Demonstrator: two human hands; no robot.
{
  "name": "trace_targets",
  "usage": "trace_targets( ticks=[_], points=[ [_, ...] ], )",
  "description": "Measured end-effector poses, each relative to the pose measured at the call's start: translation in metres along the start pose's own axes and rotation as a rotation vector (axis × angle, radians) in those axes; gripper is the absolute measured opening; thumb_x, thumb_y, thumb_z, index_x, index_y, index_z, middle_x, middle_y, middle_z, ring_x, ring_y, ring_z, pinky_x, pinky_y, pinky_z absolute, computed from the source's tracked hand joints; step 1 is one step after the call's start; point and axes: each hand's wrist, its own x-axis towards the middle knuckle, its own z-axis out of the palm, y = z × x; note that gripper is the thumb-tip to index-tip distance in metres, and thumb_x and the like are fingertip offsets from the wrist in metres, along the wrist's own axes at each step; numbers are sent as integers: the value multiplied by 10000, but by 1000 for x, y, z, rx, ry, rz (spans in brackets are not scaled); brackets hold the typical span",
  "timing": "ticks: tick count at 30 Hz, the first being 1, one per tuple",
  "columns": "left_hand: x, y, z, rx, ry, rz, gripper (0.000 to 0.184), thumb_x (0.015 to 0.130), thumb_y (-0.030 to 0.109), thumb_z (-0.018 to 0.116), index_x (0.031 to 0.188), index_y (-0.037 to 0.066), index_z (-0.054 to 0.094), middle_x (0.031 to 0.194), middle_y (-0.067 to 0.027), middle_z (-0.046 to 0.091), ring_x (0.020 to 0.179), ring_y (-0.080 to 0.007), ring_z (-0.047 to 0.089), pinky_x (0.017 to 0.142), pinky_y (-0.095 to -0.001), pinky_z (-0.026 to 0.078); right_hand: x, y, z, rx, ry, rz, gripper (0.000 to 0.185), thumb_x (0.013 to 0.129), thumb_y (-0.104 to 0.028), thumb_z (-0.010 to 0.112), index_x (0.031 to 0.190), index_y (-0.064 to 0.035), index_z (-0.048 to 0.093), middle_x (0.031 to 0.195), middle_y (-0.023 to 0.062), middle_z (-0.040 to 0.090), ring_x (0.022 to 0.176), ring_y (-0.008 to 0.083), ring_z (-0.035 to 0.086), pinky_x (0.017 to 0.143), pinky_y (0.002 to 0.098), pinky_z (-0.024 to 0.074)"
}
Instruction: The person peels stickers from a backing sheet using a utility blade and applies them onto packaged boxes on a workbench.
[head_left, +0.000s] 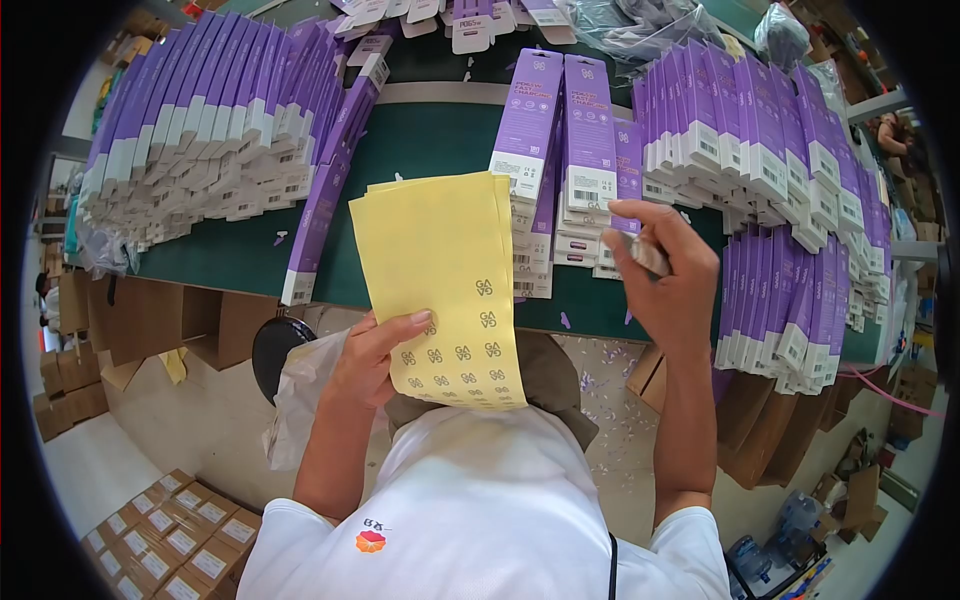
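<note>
My left hand [370, 355] is closed on the lower left edge of several yellow sticker sheets [430, 240], thumb on top. Small dark printed marks remain in rows over the lower part of the top sheet; its upper part is plain yellow. Right of the sheets, my right hand [665, 260] is raised with thumb and forefinger drawn together and the other fingers curled. Whatever sits between those fingertips is too small to make out. Just beyond it lie two stacks of purple-and-white retail boxes, a left one [527, 115] and a right one [590, 130], with barcode labels on their white ends.
Long rows of similar boxes fill the green table [420, 130] at left [200, 110] and right [740, 120]. Clear plastic bags [650, 30] lie at the back. A black stool [280, 345] and cardboard cartons [170, 535] stand below. Another person [890, 135] is at far right.
</note>
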Motion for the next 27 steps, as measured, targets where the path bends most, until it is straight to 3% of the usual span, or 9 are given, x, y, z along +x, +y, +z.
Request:
trace_targets(
  ticks=[5, 8, 11, 17, 20, 22, 24, 26, 27],
  points=[
    [-1, 1, 9, 23, 1, -9, 462, 1054, 94, 643, 1484, -70, 594, 1337, -212, 753, 1157, -302, 808, 958, -423, 692, 16, 19, 9, -148, 14, -142, 194, 921, -106, 895, 1087, -92, 796, 838, 56, 662, 687, 178, 632, 633, 301, 494],
    [3, 1, 4, -148, 4, -124, 470, 1051, 97, 647, 1489, -65, 592, 1336, -208, 753, 1152, -304, 809, 955, -423, 693, 18, 29, 19, -202, -25, -249, 195, 887, -93, 889, 1042, -108, 771, 867, 66, 668, 714, 265, 710, 646, 386, 559],
    [2, 1, 6, -139, -10, -120, 473, 1048, 104, 652, 1491, -52, 595, 1324, -197, 758, 1142, -302, 811, 959, -423, 692, 16, 32, 17, -231, -41, -298, 210, 907, -104, 871, 1086, -124, 764, 863, 77, 661, 709, 269, 703, 646, 394, 561],
    [4, -1, 19, -100, -15, -119, 508, 1066, 134, 642, 1532, -50, 554, 1415, -208, 713, 1241, -309, 772, 1009, -433, 674, -22, -19, 2, 201, 13, -35, 267, 951, -155, 869, 1182, -119, 742, 901, 92, 655, 688, 245, 673, 614, 405, 551],
    [6, -4, 29, 137, -178, 149, 538, 1079, 148, 628, 1563, -59, 516, 1448, -222, 692, 1272, -317, 756, 1029, -447, 665, -47, -28, 14, 120, -61, -223, 256, 961, -187, 883, 1162, -104, 750, 924, 75, 642, 661, 209, 651, 570, 392, 536],
    [12, -4, 31, 266, -279, 310, 550, 1085, 154, 620, 1575, -64, 500, 1457, -230, 687, 1278, -324, 753, 1038, -457, 662, -59, -38, 16, 91, -71, -184, 258, 946, -195, 898, 1139, -96, 758, 929, 62, 628, 639, 185, 636, 539, 374, 521],
    [14, -1, 31, 165, -273, 218, 553, 1088, 157, 615, 1579, -67, 495, 1465, -237, 682, 1282, -333, 751, 1044, -467, 659, -65, -42, 20, 91, -35, -165, 258, 926, -207, 917, 1100, -83, 773, 949, 52, 612, 612, 144, 616, 504, 340, 499],
    [13, 5, 32, -157, -161, -117, 550, 1090, 158, 614, 1578, -68, 497, 1478, -245, 674, 1289, -341, 747, 1051, -477, 656, -68, -42, 21, 91, -31, -167, 259, 932, -212, 916, 1107, -85, 773, 976, 55, 617, 616, 145, 617, 507, 333, 501],
    [13, 2, 30, -188, -137, -130, 559, 1074, 166, 680, 1597, 44, 525, 1475, -270, 681, 1254, -402, 758, 1029, -491, 658, -69, -42, 20, 89, -29, -168, 259, 935, -215, 915, 1110, -87, 773, 990, 57, 620, 618, 145, 618, 508, 330, 502]
  ],
)
